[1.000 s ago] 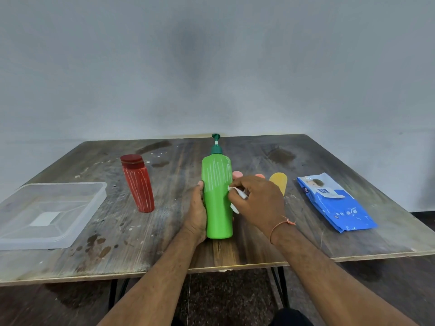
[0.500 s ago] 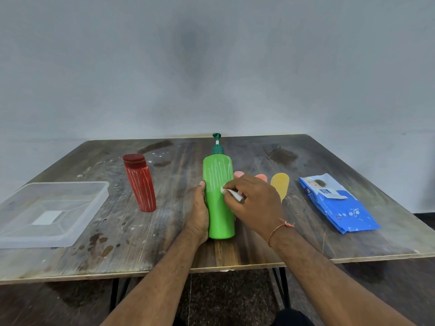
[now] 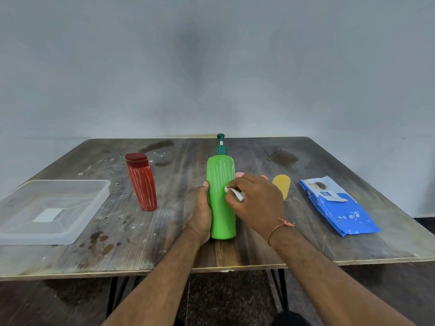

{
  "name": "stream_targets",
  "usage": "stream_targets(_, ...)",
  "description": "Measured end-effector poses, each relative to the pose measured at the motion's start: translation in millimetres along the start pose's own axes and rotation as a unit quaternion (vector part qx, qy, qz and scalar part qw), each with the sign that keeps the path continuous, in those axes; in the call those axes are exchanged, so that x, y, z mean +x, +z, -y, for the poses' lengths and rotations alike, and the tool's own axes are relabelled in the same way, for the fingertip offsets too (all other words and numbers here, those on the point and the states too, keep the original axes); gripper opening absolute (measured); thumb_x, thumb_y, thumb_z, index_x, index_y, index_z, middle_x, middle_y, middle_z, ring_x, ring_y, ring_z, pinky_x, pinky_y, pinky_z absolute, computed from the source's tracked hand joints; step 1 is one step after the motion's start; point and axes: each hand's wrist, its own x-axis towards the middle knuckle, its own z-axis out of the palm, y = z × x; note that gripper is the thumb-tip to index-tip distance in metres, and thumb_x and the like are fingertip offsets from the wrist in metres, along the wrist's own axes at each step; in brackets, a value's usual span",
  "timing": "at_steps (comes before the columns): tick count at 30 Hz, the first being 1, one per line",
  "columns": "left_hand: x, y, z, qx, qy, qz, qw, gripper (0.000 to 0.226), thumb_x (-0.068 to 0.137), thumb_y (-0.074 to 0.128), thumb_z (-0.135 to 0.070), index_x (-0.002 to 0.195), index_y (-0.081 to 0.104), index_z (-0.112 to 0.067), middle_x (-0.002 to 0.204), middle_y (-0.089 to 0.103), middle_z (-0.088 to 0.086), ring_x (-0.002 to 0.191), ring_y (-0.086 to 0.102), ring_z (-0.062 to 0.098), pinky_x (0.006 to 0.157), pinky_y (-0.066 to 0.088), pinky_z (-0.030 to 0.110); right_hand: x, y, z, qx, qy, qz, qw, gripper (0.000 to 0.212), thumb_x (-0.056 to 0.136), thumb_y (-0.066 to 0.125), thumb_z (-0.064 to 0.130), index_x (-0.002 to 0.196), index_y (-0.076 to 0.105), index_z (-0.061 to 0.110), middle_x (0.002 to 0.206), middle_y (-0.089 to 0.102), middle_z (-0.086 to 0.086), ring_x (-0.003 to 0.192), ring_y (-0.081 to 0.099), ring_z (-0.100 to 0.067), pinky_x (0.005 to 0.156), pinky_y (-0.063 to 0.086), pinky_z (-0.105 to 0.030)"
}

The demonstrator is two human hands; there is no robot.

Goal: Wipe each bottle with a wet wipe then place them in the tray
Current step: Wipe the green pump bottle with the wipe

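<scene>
The green bottle point(image 3: 221, 198) is held upright on the worktop point(image 3: 164, 231) by the left hand point(image 3: 200, 215); a wipe point(image 3: 235, 193) is pinched against it by the right hand point(image 3: 255, 201).

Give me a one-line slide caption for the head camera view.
Left hand steadies the green pump bottle while the right hand rubs a wet wipe on it.

lighting: soft, even, fairly dim; source not visible. plain grey wall point(image 3: 211, 67) darkens in a smudgy patch at centre. worn wooden table point(image 3: 164, 231) shows a dull sheen, no hard glare. shadows: faint, beside the green plastic pump bottle point(image 3: 221, 208). wide-angle bowing of table edges. right hand point(image 3: 256, 203) slightly blurred; corners soft.
</scene>
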Motion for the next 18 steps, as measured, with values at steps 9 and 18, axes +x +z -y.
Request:
stream_targets(9, 1.8, -1.5, 1.2, -0.012, -0.003, -0.008, 1.0, 0.069, 0.109, 0.019, -0.053, 0.123, 0.073, -0.013, 0.122, 0.075, 0.019, 0.11, 0.073, 0.029, 0.096, 0.058, 0.043, -1.0, 0.0, 2.3, 0.002, -0.036, 0.026, 0.999, 0.017, 0.091, 0.066, 0.039, 0.088, 0.079, 0.029, 0.088, 0.073, 0.011, 0.082, 0.07, -0.017, 0.062, 0.053, -0.034)
stream_targets(18, 2.3, -2.7, 2.8, -0.027, 0.007, 0.001, 1.0, 0.067, 0.111, 0.016, -0.048, 0.124, 0.069, -0.009, 0.116, 0.077, 0.017, 0.106, 0.075, 0.025, 0.086, 0.062, 0.036, -0.1, -1.3, 8.5, 0.003, -0.061, 0.024, 0.998, 0.004, 0.087, 0.078, 0.032, 0.087, 0.079, 0.028, 0.085, 0.073, 0.012, 0.076, 0.065, -0.012, 0.063, 0.038, -0.022)
